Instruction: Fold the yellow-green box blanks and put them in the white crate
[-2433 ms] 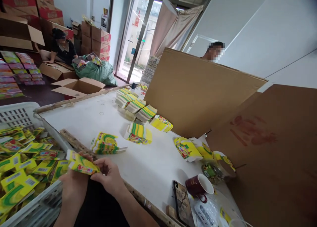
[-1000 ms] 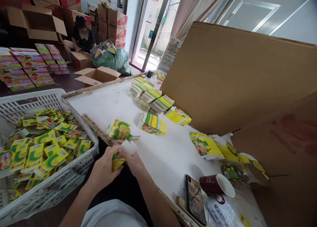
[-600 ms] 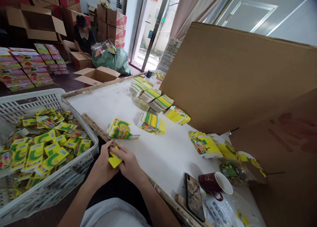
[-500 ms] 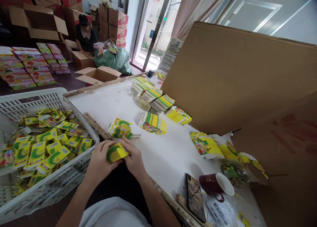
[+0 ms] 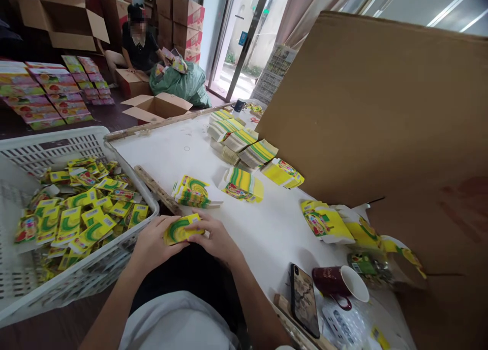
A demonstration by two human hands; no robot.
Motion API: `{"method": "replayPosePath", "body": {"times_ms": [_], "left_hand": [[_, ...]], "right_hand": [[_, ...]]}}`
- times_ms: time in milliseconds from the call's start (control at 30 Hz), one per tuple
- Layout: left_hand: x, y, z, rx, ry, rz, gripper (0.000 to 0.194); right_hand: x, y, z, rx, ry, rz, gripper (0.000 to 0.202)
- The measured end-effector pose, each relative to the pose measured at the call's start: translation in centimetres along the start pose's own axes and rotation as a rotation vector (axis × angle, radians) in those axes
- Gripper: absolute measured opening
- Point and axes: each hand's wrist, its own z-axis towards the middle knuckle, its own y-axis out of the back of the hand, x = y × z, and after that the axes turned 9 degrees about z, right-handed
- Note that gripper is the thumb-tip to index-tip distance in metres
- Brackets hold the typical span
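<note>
Between my two hands is a small yellow-and-green printed carton (image 5: 180,229), held over my lap at the table's near edge. My left hand (image 5: 154,240) grips its left end, fingers behind and thumb below. The fingers of my right hand (image 5: 214,237) pinch its right end, where a pale flap edge shows. Just beyond my hands a small pile of flat yellow cartons (image 5: 190,190) lies on the white table (image 5: 171,146). To its right sits a thicker stack of the same cartons (image 5: 242,183).
At left stands a white plastic basket (image 5: 131,230) of yellow cartons. A phone (image 5: 304,299), a maroon mug (image 5: 328,280) and more carton stacks (image 5: 259,152) lie on the table. A large cardboard sheet (image 5: 362,111) rises at right. Another person (image 5: 139,45) sits beyond among boxes.
The carton's raised right flap now lies flatter, and my right hand has shifted to its right end with fingers spread more. The whole view has shifted slightly.
</note>
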Motion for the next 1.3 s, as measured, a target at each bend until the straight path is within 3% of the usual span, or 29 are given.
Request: {"method": "replayPosePath", "body": {"times_ms": [100, 233, 400, 633, 733, 833, 933, 1000, 1067, 1133, 1200, 1300], "left_hand": [[-0.3, 0.1, 0.0, -0.011, 0.016, 0.039, 0.055], [-0.3, 0.6, -0.4, 0.074, 0.058, 0.004, 0.057], [-0.4, 0.8, -0.3, 0.101, 0.121, -0.056, 0.054], [-0.3, 1.4, 1.2, 0.058, 0.144, -0.047, 0.054], [1.2, 2.2, 1.5, -0.054, 0.184, 0.055, 0.054], [3.9, 3.0, 1.1, -0.184, 0.228, 0.230, 0.058], [6.9, 3.6, -0.2, -0.252, 0.435, 0.443, 0.089], [8.3, 3.7, -1.3, -0.230, 0.544, 0.465, 0.106], [8.9, 3.5, -2.2, -0.171, 0.549, 0.362, 0.100], [8.6, 2.9, -2.6, -0.086, 0.505, 0.208, 0.081], [7.7, 2.0, -2.5, -0.019, 0.474, 0.059, 0.065], [6.0, 0.6, -1.8, 0.056, 0.451, -0.106, 0.056]], "right_hand": [[-1.0, -1.5, -0.2, -0.170, 0.023, 0.071, 0.030], [-2.0, -2.8, -0.7, -0.191, -0.017, 0.110, 0.054], [-1.9, -2.3, -0.6, -0.175, -0.061, 0.189, 0.064], [-2.1, -1.4, -0.6, -0.268, -0.029, 0.179, 0.076], [-2.7, 0.1, -0.3, -0.373, -0.064, 0.061, 0.057], [-3.5, 1.9, 0.3, -0.451, -0.057, -0.004, 0.039], [-4.0, 2.9, 0.8, -0.481, -0.037, -0.041, 0.034], [-4.3, 3.1, 1.0, -0.488, -0.026, -0.084, 0.032], [-4.7, 3.0, 1.2, -0.492, -0.026, -0.120, 0.030], [-5.1, 2.9, 1.8, -0.497, -0.031, -0.149, 0.029], [-5.7, 2.9, 2.8, -0.508, -0.038, -0.199, 0.029], [-6.7, 2.8, 4.8, -0.499, -0.087, -0.299, 0.035]]}}
